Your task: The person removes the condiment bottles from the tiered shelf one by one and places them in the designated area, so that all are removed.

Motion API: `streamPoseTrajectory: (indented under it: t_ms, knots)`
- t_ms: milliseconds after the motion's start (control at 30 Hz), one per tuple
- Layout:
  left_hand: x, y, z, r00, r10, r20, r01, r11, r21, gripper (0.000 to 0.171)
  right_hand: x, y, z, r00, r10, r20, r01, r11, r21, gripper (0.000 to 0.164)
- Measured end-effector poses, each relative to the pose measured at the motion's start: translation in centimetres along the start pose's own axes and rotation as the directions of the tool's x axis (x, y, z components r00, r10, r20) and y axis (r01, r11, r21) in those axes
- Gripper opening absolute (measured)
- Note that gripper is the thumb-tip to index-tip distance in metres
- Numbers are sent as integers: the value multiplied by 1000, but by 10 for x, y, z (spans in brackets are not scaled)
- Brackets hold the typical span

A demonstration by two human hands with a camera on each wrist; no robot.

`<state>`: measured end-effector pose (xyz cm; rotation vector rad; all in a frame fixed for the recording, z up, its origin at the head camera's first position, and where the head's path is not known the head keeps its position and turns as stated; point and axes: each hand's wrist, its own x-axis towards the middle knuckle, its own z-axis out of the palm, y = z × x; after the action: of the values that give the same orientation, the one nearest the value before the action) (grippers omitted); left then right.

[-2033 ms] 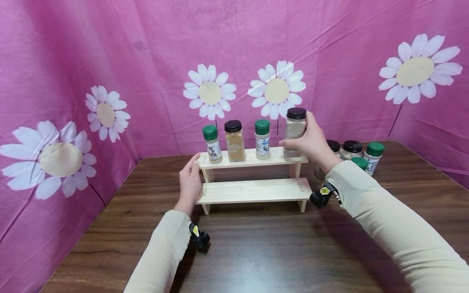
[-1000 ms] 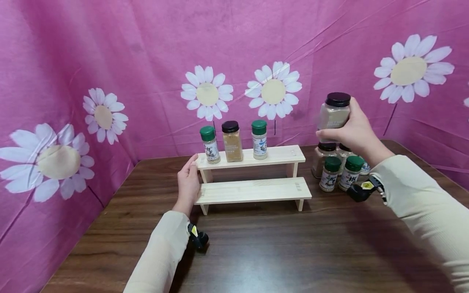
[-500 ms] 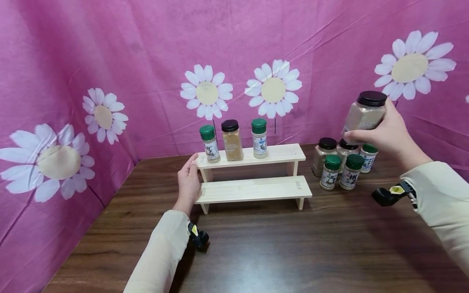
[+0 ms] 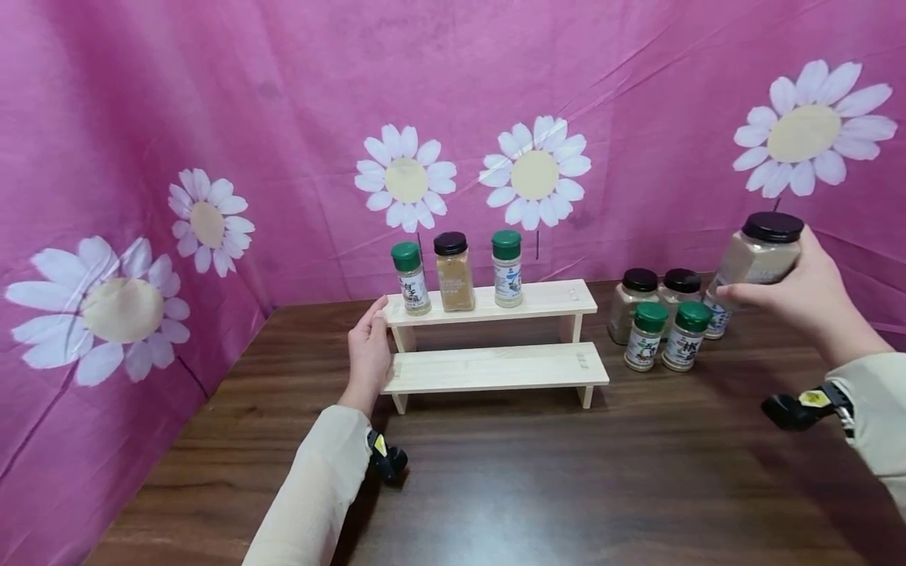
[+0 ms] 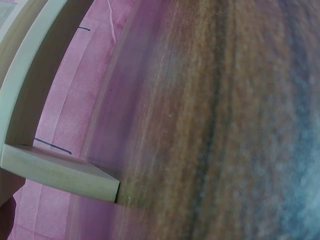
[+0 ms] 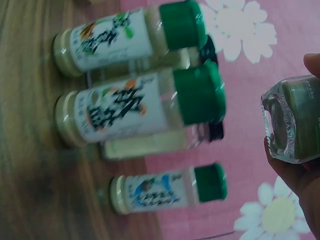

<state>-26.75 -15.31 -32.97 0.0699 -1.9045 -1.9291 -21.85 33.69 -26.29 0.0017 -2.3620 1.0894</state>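
Observation:
My right hand (image 4: pixel 815 305) grips a square spice jar with a black lid (image 4: pixel 760 258), tilted and raised above the table at the right. In the right wrist view the jar's clear glass base (image 6: pixel 284 122) faces the camera. At the left end of a two-tier wooden rack (image 4: pixel 495 369), my left hand (image 4: pixel 369 354) holds the upper shelf's edge. On that shelf stand a green-capped shaker (image 4: pixel 413 291), a black-lidded jar of tan powder (image 4: pixel 455 281) and another green-capped shaker (image 4: pixel 507 279). The lower shelf bears nothing.
Right of the rack, two black-lidded jars (image 4: pixel 632 313) stand behind two green-capped shakers (image 4: pixel 642 348). A third green-capped shaker (image 4: pixel 716 321) is partly hidden by the held jar. A pink cloth with daisies (image 4: pixel 304 94) hangs behind the brown wooden table (image 4: pixel 495 479).
My right hand has carried the black-lidded jar off the upper shelf's right end, rightward past the other jars, and lately lower. The left hand stays at the rack's left end.

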Motion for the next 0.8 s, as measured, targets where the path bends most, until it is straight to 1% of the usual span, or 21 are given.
streamPoseTrajectory:
  t_ms: [133,333,467,633,800]
  knots:
    - [-1,-1,2,1000,7,-2,-7,1000,12,36,-5,16,-3,999,24,-23,-24,1000,-8,75]
    - [1,0,4,1000,22,-4,-22,999,-27,35,-10,37,-2,999,35,-18,-35,999,-30,77]
    - [2,0,3,1000,19,-2,-19,999,-39,35,-14,46,1,999,33,3,-33,999,-14,76]
    - [1,0,2,1000,7,-10,-7,1000,-18,35,-19,56,8,999,34,40,-33,999,-12,76]
    - [0,-1,1,1000,-5,-10,5,1000,-14,35,-23,65,13,996,-2,91,-2,999,45,75]
